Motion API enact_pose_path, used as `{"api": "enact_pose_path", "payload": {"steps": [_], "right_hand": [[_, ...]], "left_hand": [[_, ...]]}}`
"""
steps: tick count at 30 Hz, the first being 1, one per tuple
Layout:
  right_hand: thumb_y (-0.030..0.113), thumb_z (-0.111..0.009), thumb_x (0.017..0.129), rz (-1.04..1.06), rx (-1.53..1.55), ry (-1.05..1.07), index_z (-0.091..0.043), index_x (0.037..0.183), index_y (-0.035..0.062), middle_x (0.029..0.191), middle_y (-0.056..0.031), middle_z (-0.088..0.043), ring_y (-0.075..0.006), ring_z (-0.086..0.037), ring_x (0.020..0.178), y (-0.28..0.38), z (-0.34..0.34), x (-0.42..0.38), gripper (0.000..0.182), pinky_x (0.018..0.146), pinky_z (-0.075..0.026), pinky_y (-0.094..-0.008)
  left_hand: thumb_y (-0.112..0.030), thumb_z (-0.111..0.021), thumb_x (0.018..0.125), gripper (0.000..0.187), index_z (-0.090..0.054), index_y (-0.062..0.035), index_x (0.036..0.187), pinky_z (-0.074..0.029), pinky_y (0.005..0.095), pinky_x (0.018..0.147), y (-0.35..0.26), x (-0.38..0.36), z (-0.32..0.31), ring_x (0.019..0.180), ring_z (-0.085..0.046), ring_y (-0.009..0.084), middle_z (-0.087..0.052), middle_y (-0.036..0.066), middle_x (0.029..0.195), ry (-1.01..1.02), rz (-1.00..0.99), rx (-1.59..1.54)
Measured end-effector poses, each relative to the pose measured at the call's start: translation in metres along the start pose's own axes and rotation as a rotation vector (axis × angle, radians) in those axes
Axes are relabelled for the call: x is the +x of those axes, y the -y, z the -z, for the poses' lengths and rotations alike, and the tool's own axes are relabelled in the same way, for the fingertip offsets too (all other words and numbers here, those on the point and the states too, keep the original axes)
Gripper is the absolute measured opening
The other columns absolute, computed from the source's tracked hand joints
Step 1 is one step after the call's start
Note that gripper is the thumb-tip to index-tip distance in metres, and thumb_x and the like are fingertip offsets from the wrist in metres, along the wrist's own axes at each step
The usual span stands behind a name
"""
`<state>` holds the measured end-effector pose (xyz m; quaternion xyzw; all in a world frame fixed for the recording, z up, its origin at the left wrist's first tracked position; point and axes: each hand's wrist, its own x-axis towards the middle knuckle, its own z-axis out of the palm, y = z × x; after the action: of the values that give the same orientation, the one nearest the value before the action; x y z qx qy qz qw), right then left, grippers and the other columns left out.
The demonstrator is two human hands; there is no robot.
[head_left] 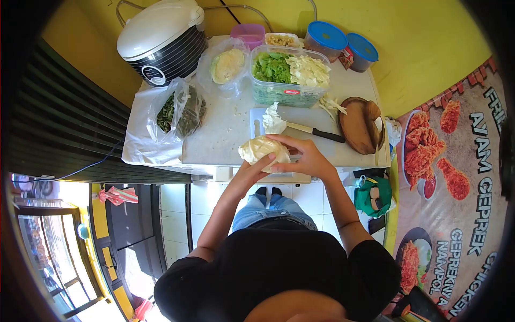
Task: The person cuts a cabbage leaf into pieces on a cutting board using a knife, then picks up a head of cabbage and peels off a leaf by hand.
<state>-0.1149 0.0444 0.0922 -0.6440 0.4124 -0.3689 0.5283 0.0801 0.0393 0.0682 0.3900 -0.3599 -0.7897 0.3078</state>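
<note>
A pale cabbage is held between both hands, just above the near edge of the table. My left hand grips it from below and the left, fingers curled against it. On the right, my right hand wraps round its other side with the thumb and fingers bent. Just beyond the cabbage, a crumpled piece of cabbage leaf lies on the white cutting board. A knife with a black handle rests on the board, its handle pointing right.
A clear container of chopped greens and cabbage stands behind the board. A bagged cabbage, a bag of dark leaves and a rice cooker are on the left. A wooden mortar and blue-lidded tubs stand right.
</note>
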Motion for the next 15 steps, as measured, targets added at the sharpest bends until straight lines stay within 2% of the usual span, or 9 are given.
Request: {"api": "enact_pose_path", "payload": {"steps": [5, 9, 12, 15], "right_hand": [[0.013, -0.076, 0.077, -0.06, 0.073, 0.106, -0.045, 0.14, 0.0101, 0.122, -0.0113, -0.061, -0.0185, -0.061, 0.106, -0.003, 0.009, 0.001, 0.07, 0.096, -0.048, -0.0344], [0.007, -0.072, 0.076, -0.092, 0.052, 0.158, -0.044, 0.14, 0.0103, 0.119, -0.0109, -0.062, -0.0189, -0.061, 0.104, 0.001, 0.017, 0.003, 0.069, 0.095, -0.049, -0.0346], [0.003, -0.068, 0.072, -0.087, -0.003, 0.178, -0.043, 0.139, 0.0105, 0.12, -0.0113, -0.061, -0.019, -0.062, 0.103, -0.001, 0.022, 0.003, 0.072, 0.093, -0.049, -0.0348], [0.0, -0.065, 0.069, -0.07, -0.016, 0.212, -0.043, 0.139, 0.0096, 0.126, -0.0133, -0.056, -0.0198, -0.058, 0.109, -0.002, 0.022, 0.003, 0.074, 0.097, -0.046, -0.0344]], "left_hand": [[-0.042, -0.058, 0.092, 0.067, -0.03, -0.0063, 0.142, -0.047, 0.0358, 0.098, 0.006, 0.007, 0.011, 0.117, -0.054, 0.022, -0.049, 0.013, 0.131, 0.028, 0.026, 0.087], [-0.043, -0.056, 0.093, 0.066, -0.032, -0.0056, 0.141, -0.047, 0.0358, 0.097, -0.001, 0.003, 0.004, 0.116, -0.055, 0.0221, -0.049, 0.013, 0.13, 0.052, -0.001, 0.135], [-0.042, -0.056, 0.093, 0.064, -0.034, -0.0052, 0.14, -0.048, 0.0352, 0.095, -0.002, 0.002, 0.002, 0.115, -0.056, 0.0216, -0.05, 0.013, 0.129, 0.049, -0.04, 0.142], [-0.04, -0.057, 0.093, 0.061, -0.035, -0.0048, 0.139, -0.048, 0.0346, 0.093, -0.003, 0.003, 0.002, 0.114, -0.056, 0.0202, -0.052, 0.012, 0.128, 0.033, -0.037, 0.139]]}}
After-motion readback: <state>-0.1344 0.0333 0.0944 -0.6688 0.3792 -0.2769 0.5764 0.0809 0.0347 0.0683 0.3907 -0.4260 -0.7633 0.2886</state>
